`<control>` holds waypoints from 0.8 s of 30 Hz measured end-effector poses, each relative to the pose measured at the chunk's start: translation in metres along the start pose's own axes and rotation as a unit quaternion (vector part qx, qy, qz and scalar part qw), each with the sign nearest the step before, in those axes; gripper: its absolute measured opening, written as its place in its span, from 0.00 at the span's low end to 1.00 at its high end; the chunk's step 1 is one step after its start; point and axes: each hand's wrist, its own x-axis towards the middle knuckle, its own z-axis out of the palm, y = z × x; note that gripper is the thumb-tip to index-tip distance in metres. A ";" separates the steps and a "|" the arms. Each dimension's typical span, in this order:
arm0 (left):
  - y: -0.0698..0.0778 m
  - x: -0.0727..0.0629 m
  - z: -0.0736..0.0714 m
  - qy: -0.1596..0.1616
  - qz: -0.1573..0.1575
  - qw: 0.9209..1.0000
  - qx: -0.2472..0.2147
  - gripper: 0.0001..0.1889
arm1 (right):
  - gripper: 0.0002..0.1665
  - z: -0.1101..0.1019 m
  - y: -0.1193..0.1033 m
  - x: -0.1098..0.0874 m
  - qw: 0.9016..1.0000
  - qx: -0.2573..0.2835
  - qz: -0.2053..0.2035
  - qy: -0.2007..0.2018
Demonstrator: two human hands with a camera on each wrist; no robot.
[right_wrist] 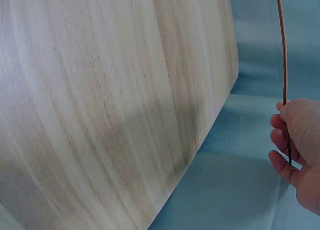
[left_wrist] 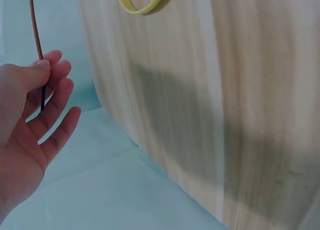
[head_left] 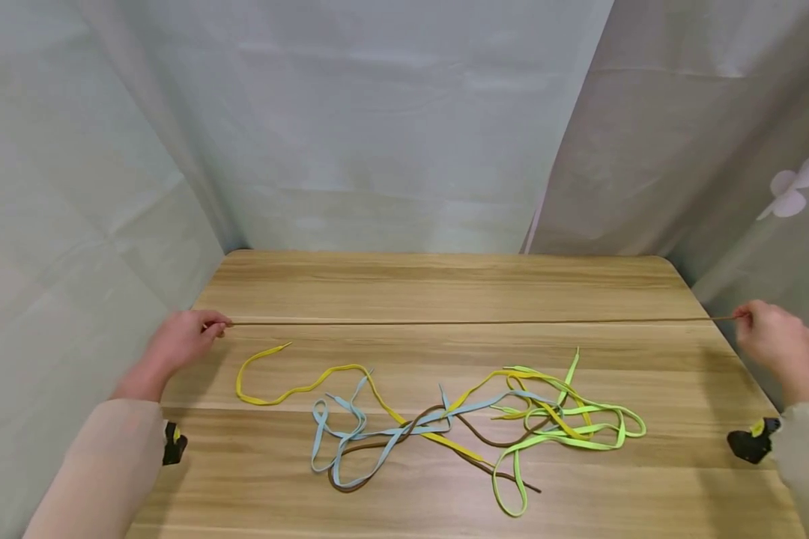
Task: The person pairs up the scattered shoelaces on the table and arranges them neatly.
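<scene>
Your left hand (head_left: 185, 338) and right hand (head_left: 778, 338) pinch one separated brown shoelace (head_left: 472, 323); other laces (head_left: 472, 407) remain tangled toward the worktop's near edge (head_left: 647, 513).

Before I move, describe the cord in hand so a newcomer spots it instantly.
On the wooden table lie tangled laces. Beyond them, a thin brown cord stretches from left hand to right hand. It alone is straight; the other brown one lies looped.
</scene>
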 end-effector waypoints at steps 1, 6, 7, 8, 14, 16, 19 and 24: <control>-0.001 0.003 0.000 0.003 -0.003 1.000 0.003 0.11 | 0.11 0.001 -0.001 0.001 1.000 -0.001 0.001 -0.003; -0.005 0.017 -0.002 0.016 -0.033 0.999 0.016 0.12 | 0.10 0.005 -0.009 0.009 1.000 -0.005 0.006 -0.011; -0.005 0.020 -0.002 0.019 -0.044 0.999 0.019 0.13 | 0.10 0.006 -0.011 0.010 1.000 -0.005 0.005 -0.011; -0.005 0.023 -0.002 0.021 -0.056 0.998 0.021 0.13 | 0.11 0.006 -0.012 0.012 1.000 -0.002 -0.001 -0.013; 0.000 0.037 -0.004 0.042 -0.096 0.994 0.041 0.15 | 0.13 0.005 -0.021 0.020 0.999 0.019 -0.030 -0.036; 0.003 0.042 -0.005 0.050 -0.105 0.992 0.046 0.16 | 0.13 0.005 -0.027 0.023 0.999 0.019 -0.030 -0.038; 0.007 0.048 -0.008 0.055 -0.125 0.989 0.047 0.16 | 0.13 0.006 -0.036 0.029 0.999 0.018 -0.032 -0.030; 0.012 0.057 -0.009 0.072 -0.151 0.985 0.044 0.15 | 0.12 0.005 -0.052 0.039 0.999 0.011 -0.037 -0.024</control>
